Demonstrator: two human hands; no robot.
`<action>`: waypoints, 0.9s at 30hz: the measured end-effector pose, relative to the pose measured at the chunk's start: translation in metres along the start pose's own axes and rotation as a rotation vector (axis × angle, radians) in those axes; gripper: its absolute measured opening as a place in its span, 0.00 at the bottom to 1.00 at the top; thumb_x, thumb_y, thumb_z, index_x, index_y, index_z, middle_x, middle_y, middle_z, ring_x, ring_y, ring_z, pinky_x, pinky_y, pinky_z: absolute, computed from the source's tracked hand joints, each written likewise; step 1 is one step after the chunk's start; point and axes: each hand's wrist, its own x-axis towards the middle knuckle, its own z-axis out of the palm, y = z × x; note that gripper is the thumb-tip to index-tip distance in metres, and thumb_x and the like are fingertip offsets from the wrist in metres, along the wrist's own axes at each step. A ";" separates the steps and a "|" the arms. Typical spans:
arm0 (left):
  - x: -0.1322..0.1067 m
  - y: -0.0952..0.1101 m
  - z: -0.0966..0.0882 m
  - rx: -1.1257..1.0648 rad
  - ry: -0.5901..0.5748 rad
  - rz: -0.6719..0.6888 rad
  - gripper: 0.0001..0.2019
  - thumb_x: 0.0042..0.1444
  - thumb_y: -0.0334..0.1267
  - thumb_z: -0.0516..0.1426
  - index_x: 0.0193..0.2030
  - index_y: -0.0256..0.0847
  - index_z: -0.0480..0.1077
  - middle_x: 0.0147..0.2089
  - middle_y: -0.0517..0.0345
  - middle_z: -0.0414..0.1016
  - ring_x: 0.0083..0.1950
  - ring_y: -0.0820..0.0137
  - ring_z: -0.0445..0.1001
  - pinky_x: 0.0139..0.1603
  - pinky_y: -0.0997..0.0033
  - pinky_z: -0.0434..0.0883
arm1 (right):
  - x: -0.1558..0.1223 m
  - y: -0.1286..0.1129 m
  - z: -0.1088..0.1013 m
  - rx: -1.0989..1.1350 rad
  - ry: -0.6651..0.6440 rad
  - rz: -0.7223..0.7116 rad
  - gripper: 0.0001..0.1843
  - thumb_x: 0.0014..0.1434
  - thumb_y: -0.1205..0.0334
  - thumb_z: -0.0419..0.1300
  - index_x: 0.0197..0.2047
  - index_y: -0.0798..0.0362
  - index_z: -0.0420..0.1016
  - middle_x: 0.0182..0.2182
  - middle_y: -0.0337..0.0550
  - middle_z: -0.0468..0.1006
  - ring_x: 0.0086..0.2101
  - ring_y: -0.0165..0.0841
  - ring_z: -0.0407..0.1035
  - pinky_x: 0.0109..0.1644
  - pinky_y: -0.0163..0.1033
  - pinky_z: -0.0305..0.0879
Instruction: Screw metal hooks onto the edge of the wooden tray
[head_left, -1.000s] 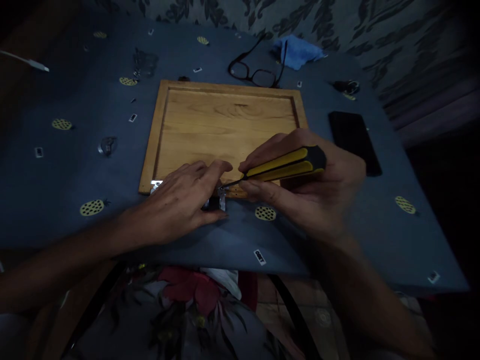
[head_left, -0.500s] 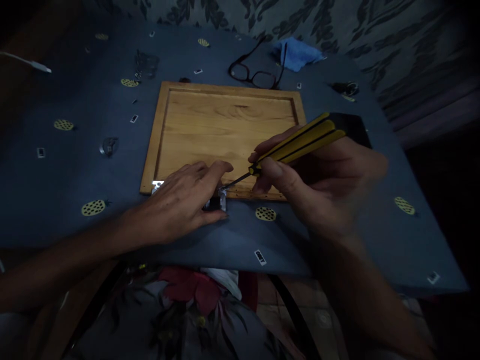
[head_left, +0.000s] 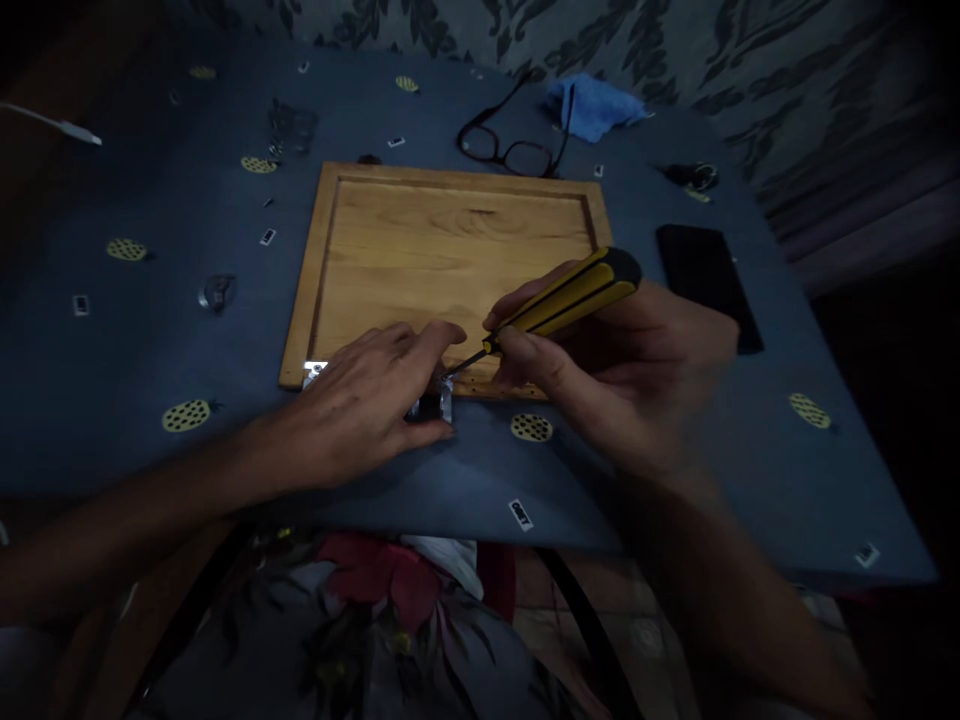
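In my right hand (head_left: 622, 370) is a screwdriver (head_left: 574, 298) with a yellow and black handle, gripped between thumb and fingers. Its shaft slants down left, with the tip at a shiny metal fitting (head_left: 447, 398). The fitting sits on the near edge of a framed wooden panel (head_left: 457, 250). My left hand (head_left: 375, 385) lies over that edge, its thumb and fingers closed around the fitting and hiding part of it. Another bright metal piece (head_left: 316, 370) shows beside the left hand at the panel's near left corner. Small dark holes dot the near edge.
On the blue patterned tablecloth (head_left: 225, 465) lie eyeglasses (head_left: 517, 155), a blue cloth (head_left: 596, 107) and a black flat object (head_left: 709, 285). To the left are a small round metal piece (head_left: 217, 292), a clear bag (head_left: 292, 128) and a white cable (head_left: 79, 132).
My right hand and the screwdriver handle have shifted left and slightly down, uncovering more of the black flat object. The tip stays at the fitting. My left hand and the panel have not visibly moved.
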 end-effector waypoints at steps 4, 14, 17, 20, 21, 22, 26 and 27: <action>0.001 0.000 0.000 0.012 -0.028 -0.006 0.28 0.57 0.39 0.66 0.61 0.42 0.61 0.52 0.48 0.76 0.54 0.53 0.76 0.50 0.55 0.75 | 0.003 0.000 -0.001 0.030 -0.035 -0.036 0.09 0.53 0.59 0.77 0.35 0.44 0.81 0.30 0.37 0.80 0.29 0.36 0.75 0.26 0.41 0.73; -0.001 -0.001 0.001 0.037 -0.004 0.010 0.31 0.57 0.38 0.68 0.63 0.42 0.60 0.53 0.47 0.76 0.55 0.51 0.77 0.49 0.56 0.75 | 0.007 -0.007 -0.009 0.038 -0.154 -0.022 0.06 0.59 0.56 0.73 0.38 0.46 0.83 0.34 0.40 0.83 0.37 0.39 0.80 0.35 0.42 0.78; -0.001 -0.001 0.002 0.029 -0.006 0.012 0.31 0.57 0.39 0.68 0.63 0.43 0.60 0.53 0.49 0.76 0.55 0.53 0.77 0.50 0.56 0.75 | 0.007 -0.004 -0.009 -0.020 -0.138 -0.080 0.10 0.58 0.56 0.73 0.29 0.46 0.80 0.28 0.40 0.80 0.33 0.40 0.78 0.32 0.44 0.75; -0.001 -0.002 0.003 0.026 0.006 0.018 0.30 0.57 0.40 0.67 0.62 0.43 0.60 0.56 0.48 0.75 0.57 0.53 0.76 0.52 0.56 0.75 | 0.004 0.002 -0.006 -0.083 -0.072 -0.072 0.11 0.55 0.53 0.75 0.28 0.44 0.79 0.26 0.39 0.78 0.29 0.39 0.75 0.27 0.45 0.72; -0.001 -0.003 0.003 0.023 0.011 0.018 0.30 0.57 0.40 0.67 0.62 0.43 0.60 0.56 0.48 0.75 0.58 0.52 0.75 0.52 0.55 0.75 | 0.002 0.004 -0.004 -0.093 -0.052 -0.066 0.11 0.54 0.53 0.76 0.29 0.43 0.78 0.26 0.39 0.78 0.29 0.39 0.74 0.27 0.44 0.72; -0.001 -0.003 0.003 0.020 0.010 0.018 0.29 0.57 0.40 0.67 0.62 0.43 0.60 0.56 0.48 0.75 0.58 0.53 0.75 0.52 0.55 0.75 | 0.001 0.006 -0.003 -0.095 -0.033 -0.065 0.12 0.54 0.52 0.76 0.29 0.43 0.78 0.26 0.39 0.77 0.29 0.39 0.74 0.26 0.44 0.72; -0.002 -0.003 0.002 -0.006 0.009 0.022 0.29 0.57 0.38 0.67 0.61 0.42 0.61 0.53 0.50 0.76 0.55 0.54 0.76 0.50 0.57 0.74 | 0.002 0.005 0.003 -0.074 0.136 -0.129 0.10 0.56 0.53 0.74 0.31 0.44 0.79 0.26 0.36 0.76 0.25 0.32 0.71 0.25 0.39 0.70; -0.002 -0.003 0.002 -0.015 0.011 0.027 0.29 0.57 0.38 0.68 0.61 0.42 0.61 0.52 0.51 0.76 0.54 0.55 0.76 0.50 0.58 0.74 | 0.003 0.003 0.004 -0.073 0.197 -0.162 0.10 0.58 0.54 0.73 0.31 0.45 0.78 0.25 0.36 0.75 0.24 0.30 0.70 0.24 0.38 0.70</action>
